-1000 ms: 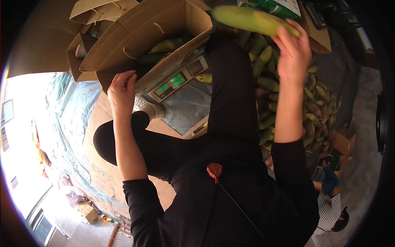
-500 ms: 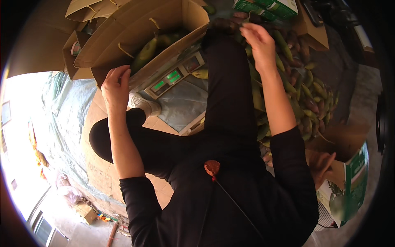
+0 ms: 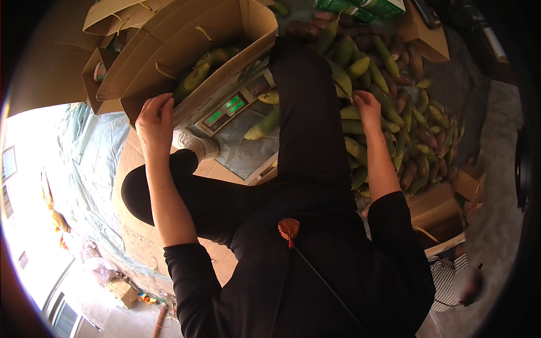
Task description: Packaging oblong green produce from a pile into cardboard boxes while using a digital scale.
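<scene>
My left hand [image 3: 153,123] pinches the near left corner of an open cardboard carton [image 3: 132,73] with rope handles. Long green vegetables that look like green radishes [image 3: 193,80] lie inside it. The carton rests over a scale [image 3: 225,111] with lit green digits. Beside my knee, my right hand [image 3: 369,110] has its fingertips pinched together at the tip of a green radish [image 3: 341,78] on a large pile; whether they grip it is unclear. The pile mixes green radishes with reddish-brown vegetables [image 3: 415,61].
Another green radish [image 3: 264,125] lies between the scale and my knee. An open brown carton [image 3: 437,213] stands at the right, with a person's striped clothing [image 3: 451,281] behind it. A green-and-white box [image 3: 360,8] is at the far side. Plastic sheeting [image 3: 93,163] covers things at left.
My right hand has come back toward me over the pile, its fingers now pinched. The other person's hand and the green-and-white box at right are gone from view; a brown carton shows there.
</scene>
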